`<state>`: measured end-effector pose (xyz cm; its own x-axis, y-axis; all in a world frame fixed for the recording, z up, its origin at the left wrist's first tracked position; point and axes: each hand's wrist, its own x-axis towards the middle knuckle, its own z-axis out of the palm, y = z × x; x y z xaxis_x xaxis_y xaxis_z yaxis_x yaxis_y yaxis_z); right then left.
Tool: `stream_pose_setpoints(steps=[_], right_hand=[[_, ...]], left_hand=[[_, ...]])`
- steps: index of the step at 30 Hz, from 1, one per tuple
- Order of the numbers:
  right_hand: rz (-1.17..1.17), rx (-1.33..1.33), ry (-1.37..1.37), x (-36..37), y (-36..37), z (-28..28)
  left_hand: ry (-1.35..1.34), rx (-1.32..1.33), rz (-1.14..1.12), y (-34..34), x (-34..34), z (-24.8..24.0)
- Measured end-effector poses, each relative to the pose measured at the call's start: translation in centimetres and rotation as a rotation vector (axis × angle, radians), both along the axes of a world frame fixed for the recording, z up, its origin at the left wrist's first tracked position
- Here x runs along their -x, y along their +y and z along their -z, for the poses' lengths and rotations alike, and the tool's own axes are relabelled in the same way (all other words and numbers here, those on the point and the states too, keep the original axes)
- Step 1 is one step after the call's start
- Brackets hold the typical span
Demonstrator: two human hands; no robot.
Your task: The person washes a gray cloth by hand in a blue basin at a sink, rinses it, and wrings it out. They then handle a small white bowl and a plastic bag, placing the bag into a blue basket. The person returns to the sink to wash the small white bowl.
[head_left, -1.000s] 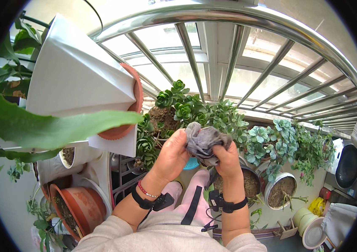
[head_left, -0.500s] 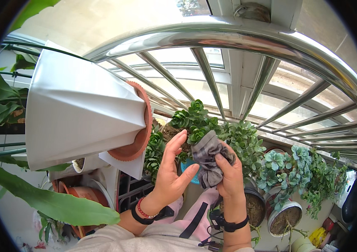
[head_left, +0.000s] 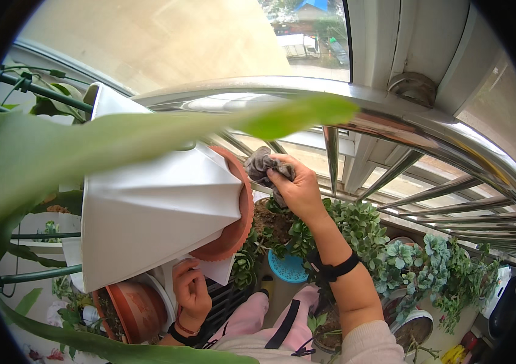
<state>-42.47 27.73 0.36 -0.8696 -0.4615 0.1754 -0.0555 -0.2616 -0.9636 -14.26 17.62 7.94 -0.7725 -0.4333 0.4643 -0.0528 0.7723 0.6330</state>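
Observation:
A crumpled grey cloth (head_left: 263, 165) is gripped in my right hand (head_left: 300, 188), just right of the brown saucer and in front of the railing bars. The white faceted flowerpot (head_left: 155, 212) leans on its side, its base against the scalloped brown saucer (head_left: 243, 227). My left hand (head_left: 191, 291) is low, just beneath the pot and saucer, its fingers curled in and nothing visible in them. A white board-like edge (head_left: 220, 270) shows beside that hand; whether they touch I cannot tell.
A blurred long leaf (head_left: 88, 158) crosses the view close up. A curved metal railing (head_left: 403, 124) runs before the window. Jade-like plants (head_left: 358, 227), a blue perforated pot (head_left: 288, 268) and a terracotta pot (head_left: 134, 312) stand below. Green stakes (head_left: 46, 276) are at left.
My right hand has carried the cloth up and left to beside the saucer. My left hand has dropped away from the cloth toward the lower left, fingers now curled. The view has shifted.

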Motion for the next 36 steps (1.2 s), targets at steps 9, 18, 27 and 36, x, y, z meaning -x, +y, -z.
stream_pose_setpoints(steps=[9,18,27,36], right_hand=[[0.005,-0.306,0.013,2.5,-12.4,5.7],[0.228,-0.474,0.297,7.3,-21.1,9.8],[0.153,-0.600,0.278,9.2,-22.8,11.0],[0.136,-0.673,0.265,9.9,-24.0,8.9]], left_hand=[[-0.010,0.005,-0.128,-1.5,0.1,2.5],[0.056,-0.001,-0.198,-1.7,-1.1,2.7],[-0.031,-0.160,-0.308,-0.7,-1.4,1.6],[-0.041,-0.051,-0.273,-0.9,-1.1,2.0]])
